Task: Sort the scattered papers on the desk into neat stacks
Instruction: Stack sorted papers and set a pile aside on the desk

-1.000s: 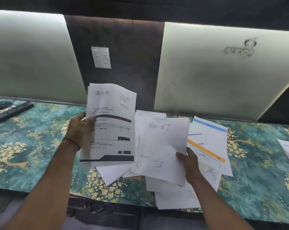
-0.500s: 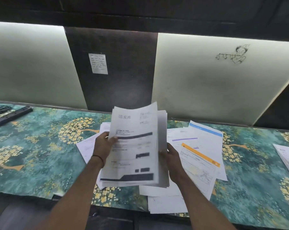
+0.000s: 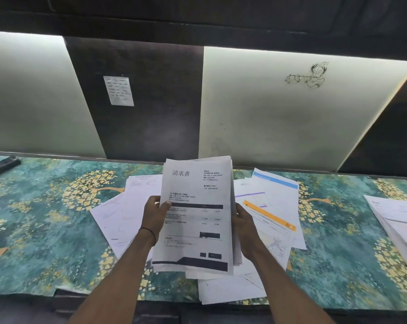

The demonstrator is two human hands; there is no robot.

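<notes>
Above the middle of the desk [image 3: 46, 218], a bundle of papers [image 3: 195, 218] is held upright and clear of the surface, with a printed invoice sheet facing the camera. The left hand [image 3: 154, 216] grips the bundle's left edge, thumb curled over the front sheet. The right hand [image 3: 246, 230] grips the right edge, with its fingers wrapped behind the sheets. The bundle's edges are roughly aligned, but its lower right corners fan out slightly.

Task status, as judged: partly complete.
- Done: one bundle is gathered in hand. One stack [image 3: 396, 225] lies at the far right of the desk, its sheets slightly stepped.
- Left to do: the loose white sheets [image 3: 127, 206] lie skewed and overlapping to the left of the bundle, and the colour-banded sheets [image 3: 272, 206] lie to its right. The front-edge sheets [image 3: 228, 291] overhang the desk below it. The held bundle is not yet squared or set down
</notes>
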